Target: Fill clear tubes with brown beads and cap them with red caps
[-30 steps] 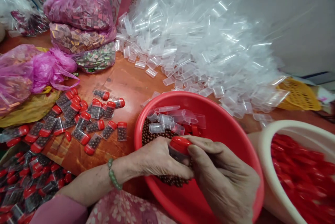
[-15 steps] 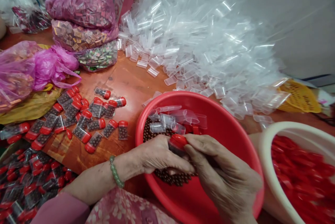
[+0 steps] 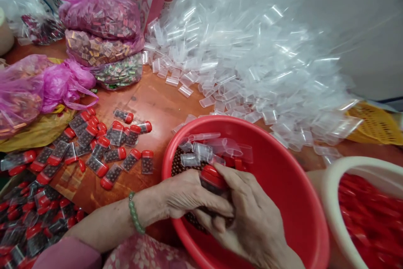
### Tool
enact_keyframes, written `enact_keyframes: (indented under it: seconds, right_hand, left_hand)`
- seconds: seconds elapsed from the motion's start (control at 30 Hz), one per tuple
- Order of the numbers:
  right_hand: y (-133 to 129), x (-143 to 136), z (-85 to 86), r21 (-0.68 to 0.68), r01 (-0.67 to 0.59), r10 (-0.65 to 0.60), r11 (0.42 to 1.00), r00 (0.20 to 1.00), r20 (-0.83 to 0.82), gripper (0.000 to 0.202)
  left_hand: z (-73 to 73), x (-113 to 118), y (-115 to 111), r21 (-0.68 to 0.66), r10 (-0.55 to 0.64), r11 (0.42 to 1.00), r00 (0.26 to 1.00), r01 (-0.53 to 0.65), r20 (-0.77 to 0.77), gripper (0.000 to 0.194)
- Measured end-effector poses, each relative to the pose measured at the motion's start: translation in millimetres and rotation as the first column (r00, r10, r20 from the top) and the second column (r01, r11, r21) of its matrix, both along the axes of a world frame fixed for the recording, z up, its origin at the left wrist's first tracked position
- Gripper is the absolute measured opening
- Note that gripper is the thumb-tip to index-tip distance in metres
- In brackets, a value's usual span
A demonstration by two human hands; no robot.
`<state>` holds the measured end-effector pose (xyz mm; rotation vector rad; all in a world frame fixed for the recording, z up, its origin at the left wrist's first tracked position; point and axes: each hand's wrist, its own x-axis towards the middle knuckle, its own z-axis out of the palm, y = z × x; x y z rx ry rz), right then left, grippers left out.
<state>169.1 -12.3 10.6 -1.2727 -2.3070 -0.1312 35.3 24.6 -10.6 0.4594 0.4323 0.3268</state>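
Observation:
My left hand (image 3: 192,195) is closed around a small clear plastic container with a red cap (image 3: 211,174), held cap up over the red basin (image 3: 315,202). My right hand (image 3: 248,212) is closed against the other side of it; its upper fingers touch the cap and its lower fingers curl beneath my left hand. Most of the container's body is hidden between the hands. Dark brown beads (image 3: 179,162) lie in the basin below them, and several clear plastic tubes (image 3: 201,150) rest on the beads.
A big heap of clear tubes (image 3: 239,59) covers the back of the table. Red-capped bead containers (image 3: 107,147) lie at left, with more (image 3: 34,218) nearer me. Pink bags (image 3: 103,13) stand behind. At right are a white tub (image 3: 329,193) of red caps and a yellow basket (image 3: 374,122).
My right hand has shifted left and closer, with its lower fingers now curled under my left hand. The container stays held. The view has moved slightly.

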Motion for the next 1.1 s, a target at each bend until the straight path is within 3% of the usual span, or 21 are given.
enact_keyframes:
  seconds: [0.23,0.37,0.47,0.6,0.73,0.9,1.1]
  right_hand:
    - [4,5,0.5,0.119,-0.074,0.071,0.990,0.997,0.029,0.057]
    - [3,10,-0.6,0.110,-0.087,0.083,0.990,0.996,0.038,0.061]
    - [2,12,-2.9,0.155,-0.102,0.093,0.983,0.994,0.065,0.066]
    - [3,12,-6.1,0.178,-0.111,0.092,0.978,0.989,0.114,0.066]
    - [5,10,-7.2,0.180,-0.123,0.102,0.976,0.987,0.125,0.063]
    - [2,9,-6.8,0.205,-0.123,0.099,0.971,0.987,0.125,0.062]
    - [2,6,-8.3,0.213,-0.128,0.105,0.969,0.988,0.115,0.068]
  left_hand:
    - [-5.3,-4,-1,0.015,0.003,1.000,0.999,-0.004,0.047,0.022]
    - [-3.8,-6,8,-0.110,-0.087,0.989,0.988,0.101,0.127,0.054]
    - [-2.8,0,9,-0.191,-0.111,0.975,0.994,0.110,0.007,0.071]
    - [4.0,10,0,-0.139,0.108,0.980,0.966,-0.144,-0.236,0.056]
    - [11.5,13,-6,-0.034,0.256,0.956,0.887,-0.291,-0.385,0.038]
    - [7.4,13,-8,0.040,0.314,0.944,0.858,-0.327,-0.407,0.031]
    - [8.1,12,-8,0.049,0.260,0.964,0.888,-0.261,-0.378,0.036]
